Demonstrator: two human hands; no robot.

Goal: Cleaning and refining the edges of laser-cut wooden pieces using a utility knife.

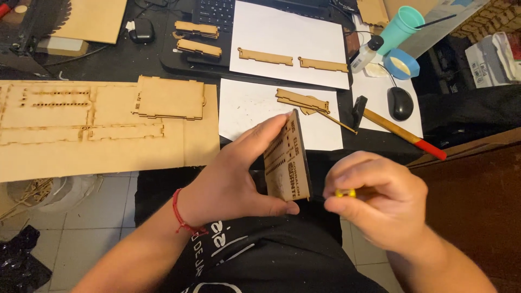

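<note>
The wooden panel [287,163] sits upright in the near centre, over the person's lap and just off the near edge of the desk [125,59], its engraved face with rows of small cut slots turned toward the right. The left hand [239,173] has it pinched, thumb under the bottom edge and fingers up along the top edge, a firm hold on the panel. Just to the right, the right hand [380,201] is closed in a tight pinch on a small yellow piece [345,192], whose tip pokes out near the panel's lower corner; whether it touches the panel is hard to tell. A red string bracelet [182,214] circles the left wrist. Beyond the hands, a white sheet [255,108] lies on the desk with a toothed wooden strip [302,100] on it, and to the right of that a small hammer [388,123] with a red-tipped handle. Farther right sits a black mouse [401,102], with a small bottle [366,53] and a teal cup [400,27] at the far right. Two more notched strips [293,59] rest on a second white sheet at the far centre. On the left spreads a big laser-cut wooden board [92,130].
</note>
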